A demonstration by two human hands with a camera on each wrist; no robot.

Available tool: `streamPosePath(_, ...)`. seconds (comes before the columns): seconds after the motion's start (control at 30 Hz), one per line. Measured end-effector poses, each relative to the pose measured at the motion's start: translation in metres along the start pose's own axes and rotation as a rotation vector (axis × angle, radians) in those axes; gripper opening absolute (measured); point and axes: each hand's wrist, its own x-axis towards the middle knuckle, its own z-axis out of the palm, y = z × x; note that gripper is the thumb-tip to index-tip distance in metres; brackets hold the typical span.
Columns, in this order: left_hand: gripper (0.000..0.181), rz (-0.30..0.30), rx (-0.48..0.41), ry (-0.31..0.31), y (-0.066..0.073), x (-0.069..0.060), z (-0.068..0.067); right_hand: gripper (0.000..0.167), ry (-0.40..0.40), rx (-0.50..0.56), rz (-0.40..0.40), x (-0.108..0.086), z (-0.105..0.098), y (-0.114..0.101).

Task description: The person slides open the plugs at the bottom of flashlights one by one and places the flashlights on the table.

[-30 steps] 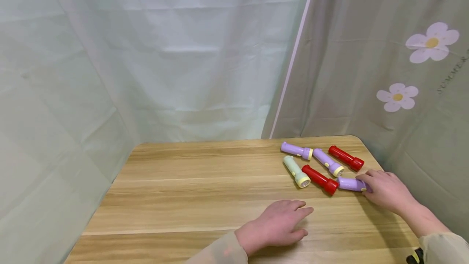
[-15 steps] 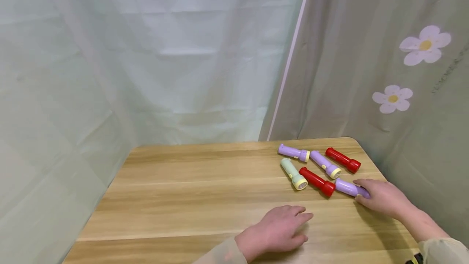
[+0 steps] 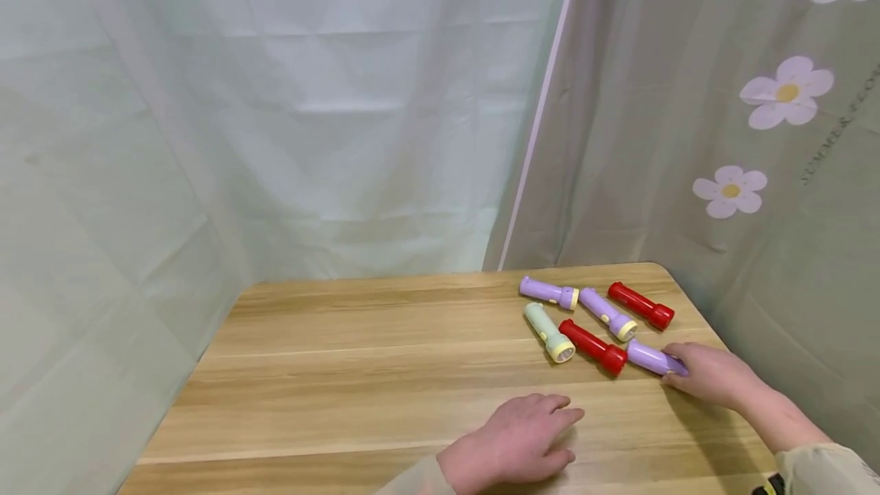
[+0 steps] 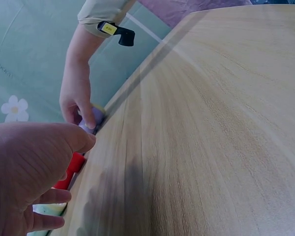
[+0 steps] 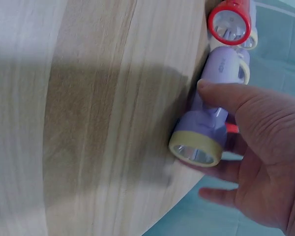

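My right hand (image 3: pixel 715 376) grips the head end of a purple flashlight (image 3: pixel 649 358) lying on the table's right side. The right wrist view shows the thumb and fingers on either side of that purple flashlight (image 5: pixel 202 128), its pale yellow rim facing the camera. Beside it lie a red flashlight (image 3: pixel 593 346) and another purple one (image 3: pixel 608 314). My left hand (image 3: pixel 517 440) hovers over the front part of the table with fingers loosely spread, holding nothing. In the left wrist view, the left hand (image 4: pixel 34 169) is near the camera and the right hand (image 4: pixel 76 96) is beyond.
A pale green flashlight (image 3: pixel 548 332), a third purple flashlight (image 3: pixel 548 292) and a second red one (image 3: pixel 641 305) lie by the table's back right part. Curtains (image 3: pixel 357 113) hang behind the wooden table (image 3: pixel 330 373) and at its sides.
The gripped purple flashlight has turned slightly, its head end coming nearer the front edge, with my right hand moving along. The head view has shifted slightly. My left hand has stayed nearly still.
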Motion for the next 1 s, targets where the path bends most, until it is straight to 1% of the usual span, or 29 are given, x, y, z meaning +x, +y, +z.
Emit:
streamPosePath(0.1,0.055,0.0,-0.001,-0.001,0.0,0.0,0.001,0.036,-0.013,-0.002,0.019,0.0,-0.001,-0.001)
streamPosePath(0.3,0.055,0.003,-0.028,-0.021,-0.001,-0.001,0.001,0.041,-0.044,-0.003,0.056,-0.002,-0.001,-0.003)
streamPosePath(0.57,0.056,-0.003,-0.009,-0.007,-0.002,-0.002,0.002,0.033,-0.061,0.022,0.088,-0.003,-0.004,-0.006)
streamPosePath(0.7,0.056,-0.011,-0.004,-0.001,-0.002,-0.003,0.0,0.033,-0.048,0.038,0.092,-0.006,-0.003,-0.005)
streamPosePath(0.83,0.056,-0.023,-0.01,-0.003,-0.004,-0.006,-0.001,0.034,-0.033,0.047,0.121,-0.012,-0.002,-0.003)
streamPosePath(0.9,0.057,-0.032,-0.015,-0.006,-0.007,-0.008,-0.001,0.037,-0.012,0.043,0.133,-0.015,-0.001,-0.001)
streamPosePath(1.0,0.057,-0.042,-0.014,-0.002,-0.01,-0.012,-0.001,0.04,0.043,0.03,0.141,-0.021,-0.001,-0.001)
